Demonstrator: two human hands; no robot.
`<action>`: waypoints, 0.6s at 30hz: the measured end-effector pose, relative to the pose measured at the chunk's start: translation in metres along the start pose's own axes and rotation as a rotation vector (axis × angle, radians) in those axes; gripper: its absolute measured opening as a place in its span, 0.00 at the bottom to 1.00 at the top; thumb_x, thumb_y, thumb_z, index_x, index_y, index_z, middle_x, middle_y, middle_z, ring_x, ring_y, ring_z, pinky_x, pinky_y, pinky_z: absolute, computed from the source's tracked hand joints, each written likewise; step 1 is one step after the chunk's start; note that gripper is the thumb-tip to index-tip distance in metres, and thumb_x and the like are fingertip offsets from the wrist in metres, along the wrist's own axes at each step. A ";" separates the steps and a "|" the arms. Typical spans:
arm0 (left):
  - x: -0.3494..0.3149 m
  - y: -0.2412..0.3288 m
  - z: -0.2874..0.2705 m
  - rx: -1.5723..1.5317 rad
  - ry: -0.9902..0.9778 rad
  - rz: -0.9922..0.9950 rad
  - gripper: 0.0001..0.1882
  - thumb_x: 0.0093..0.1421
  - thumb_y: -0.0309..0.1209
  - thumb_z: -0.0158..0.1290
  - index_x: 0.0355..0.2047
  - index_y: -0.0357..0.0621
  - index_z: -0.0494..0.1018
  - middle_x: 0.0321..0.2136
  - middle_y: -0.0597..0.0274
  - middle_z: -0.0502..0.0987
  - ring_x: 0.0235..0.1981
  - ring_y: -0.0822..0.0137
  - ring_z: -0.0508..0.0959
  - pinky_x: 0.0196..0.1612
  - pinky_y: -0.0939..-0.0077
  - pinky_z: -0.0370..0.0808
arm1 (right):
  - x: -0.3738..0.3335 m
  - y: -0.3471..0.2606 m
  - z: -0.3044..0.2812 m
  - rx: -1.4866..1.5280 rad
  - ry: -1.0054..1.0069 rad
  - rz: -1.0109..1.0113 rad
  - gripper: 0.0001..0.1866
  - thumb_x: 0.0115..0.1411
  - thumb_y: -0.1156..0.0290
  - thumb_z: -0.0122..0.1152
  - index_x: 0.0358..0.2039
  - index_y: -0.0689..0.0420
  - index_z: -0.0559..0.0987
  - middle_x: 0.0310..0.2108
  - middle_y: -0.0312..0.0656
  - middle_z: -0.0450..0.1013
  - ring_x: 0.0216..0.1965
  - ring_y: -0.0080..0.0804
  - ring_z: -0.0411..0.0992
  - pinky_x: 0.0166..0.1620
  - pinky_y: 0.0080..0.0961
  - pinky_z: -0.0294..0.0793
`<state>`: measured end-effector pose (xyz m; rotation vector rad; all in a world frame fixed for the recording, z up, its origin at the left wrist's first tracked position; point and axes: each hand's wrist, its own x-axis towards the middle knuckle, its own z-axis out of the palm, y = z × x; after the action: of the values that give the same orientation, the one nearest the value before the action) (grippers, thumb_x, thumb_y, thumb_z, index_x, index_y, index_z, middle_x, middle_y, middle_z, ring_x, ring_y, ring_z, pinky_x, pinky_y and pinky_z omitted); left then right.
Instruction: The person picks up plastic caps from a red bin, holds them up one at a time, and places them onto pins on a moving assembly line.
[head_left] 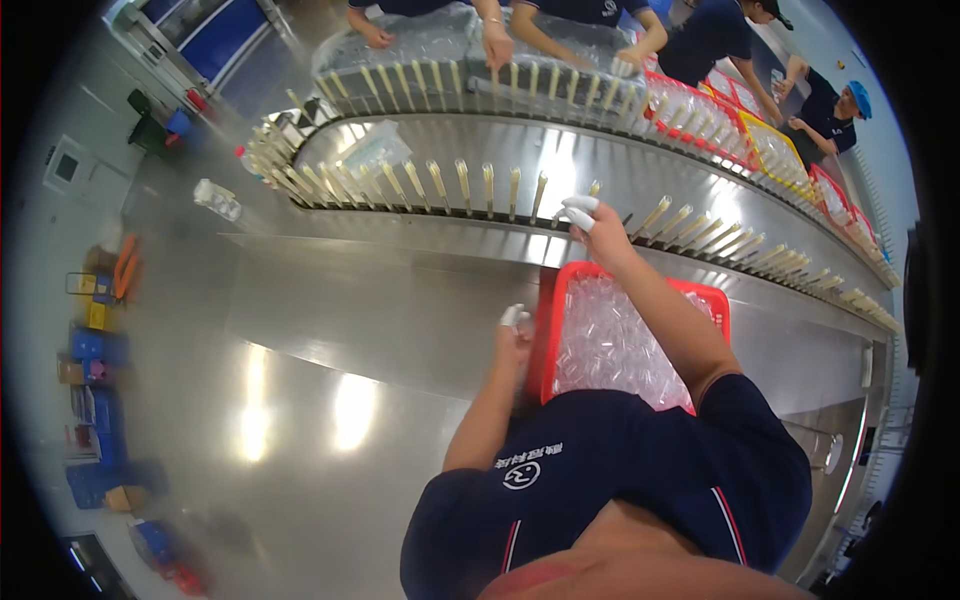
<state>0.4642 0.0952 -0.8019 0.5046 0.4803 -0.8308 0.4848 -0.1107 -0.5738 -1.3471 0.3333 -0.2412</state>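
Observation:
My right hand [594,228], with white covers on its fingertips, reaches over the basket to the near row of upright pale sticks [488,190]. Its thumb and fingers come together beside one stick [596,188] that stands partly behind them; whatever they pinch is too small to make out. Lower and to the left, my left hand [514,338] also wears white fingertip covers. It hovers by the left rim of the red basket [548,340] with its fingers curled, their contents hidden. Many small clear plastic tubes [610,340] fill that basket.
The sticks line a looped metal conveyor [450,140]. A clear plastic bag [375,150] lies inside the loop, and a white bottle [215,198] stands left of it. Across it, co-workers' hands [497,45] work over grey bins [420,50]. A yellow basket [775,150] and red ones stand far right.

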 end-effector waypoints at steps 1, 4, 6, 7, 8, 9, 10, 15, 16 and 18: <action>0.003 -0.001 -0.020 0.133 0.006 0.125 0.09 0.54 0.36 0.50 0.34 0.48 0.72 0.20 0.67 0.73 0.11 0.80 0.61 0.11 0.86 0.59 | 0.006 -0.001 0.003 -0.116 -0.008 -0.028 0.08 0.55 0.73 0.53 0.36 0.60 0.73 0.29 0.36 0.70 0.19 0.15 0.59 0.22 0.13 0.58; -0.016 0.040 -0.071 0.020 0.155 0.141 0.04 0.53 0.33 0.51 0.26 0.49 0.70 0.15 0.71 0.67 0.11 0.80 0.63 0.10 0.85 0.60 | 0.008 -0.017 0.020 -0.177 -0.085 -0.064 0.09 0.56 0.70 0.52 0.35 0.61 0.72 0.22 0.31 0.64 0.21 0.17 0.59 0.24 0.15 0.56; -0.027 0.067 -0.102 -0.041 0.258 0.101 0.06 0.54 0.35 0.51 0.26 0.48 0.70 0.15 0.70 0.67 0.11 0.81 0.61 0.11 0.87 0.59 | 0.010 -0.015 0.015 -0.039 -0.047 -0.011 0.10 0.56 0.72 0.52 0.38 0.61 0.72 0.25 0.32 0.67 0.22 0.17 0.59 0.25 0.15 0.57; -0.034 0.073 -0.091 0.005 0.305 0.110 0.06 0.54 0.35 0.51 0.26 0.48 0.70 0.15 0.71 0.67 0.10 0.81 0.60 0.11 0.87 0.58 | 0.011 -0.010 0.002 -0.063 -0.028 -0.023 0.10 0.57 0.73 0.51 0.39 0.60 0.73 0.26 0.33 0.68 0.23 0.17 0.59 0.25 0.15 0.58; -0.048 0.082 -0.076 0.057 0.351 0.138 0.06 0.54 0.36 0.51 0.26 0.48 0.69 0.15 0.71 0.67 0.10 0.82 0.60 0.11 0.87 0.57 | 0.005 -0.013 -0.005 -0.045 -0.018 -0.008 0.10 0.57 0.73 0.51 0.39 0.60 0.73 0.26 0.33 0.68 0.23 0.17 0.60 0.26 0.14 0.58; -0.058 0.078 -0.087 0.057 0.368 0.143 0.06 0.54 0.36 0.51 0.26 0.48 0.69 0.15 0.71 0.67 0.10 0.82 0.60 0.11 0.87 0.57 | 0.001 -0.017 -0.001 -0.012 -0.038 0.001 0.10 0.56 0.73 0.51 0.39 0.60 0.73 0.26 0.33 0.68 0.24 0.17 0.60 0.26 0.14 0.58; -0.066 0.077 -0.104 0.102 0.383 0.131 0.06 0.54 0.36 0.51 0.26 0.49 0.69 0.14 0.72 0.66 0.11 0.82 0.60 0.11 0.88 0.57 | -0.005 -0.014 0.002 -0.048 -0.051 0.007 0.09 0.56 0.74 0.52 0.38 0.59 0.73 0.25 0.32 0.68 0.24 0.16 0.60 0.26 0.13 0.58; -0.064 0.044 -0.090 0.335 0.302 0.073 0.05 0.52 0.33 0.53 0.24 0.51 0.68 0.12 0.72 0.63 0.09 0.79 0.61 0.10 0.85 0.55 | 0.001 0.021 -0.012 -0.149 0.033 0.094 0.09 0.55 0.72 0.53 0.37 0.59 0.75 0.25 0.32 0.70 0.22 0.15 0.61 0.24 0.14 0.59; -0.066 0.036 -0.081 0.236 0.310 0.068 0.04 0.52 0.32 0.53 0.27 0.50 0.69 0.14 0.72 0.65 0.10 0.79 0.59 0.12 0.83 0.56 | 0.001 0.014 -0.002 -0.124 0.014 0.077 0.09 0.55 0.72 0.53 0.37 0.59 0.75 0.25 0.32 0.70 0.22 0.15 0.61 0.24 0.14 0.59; -0.060 0.027 -0.074 0.141 0.235 0.121 0.06 0.52 0.33 0.53 0.30 0.49 0.71 0.17 0.71 0.65 0.12 0.79 0.57 0.14 0.82 0.56 | 0.006 -0.007 0.014 -0.219 -0.101 0.012 0.11 0.54 0.70 0.56 0.38 0.59 0.75 0.29 0.35 0.74 0.23 0.16 0.64 0.26 0.15 0.64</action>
<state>0.4351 0.1883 -0.8182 0.7597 0.6035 -0.6954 0.4960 -0.1014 -0.5648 -1.5666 0.2888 -0.1285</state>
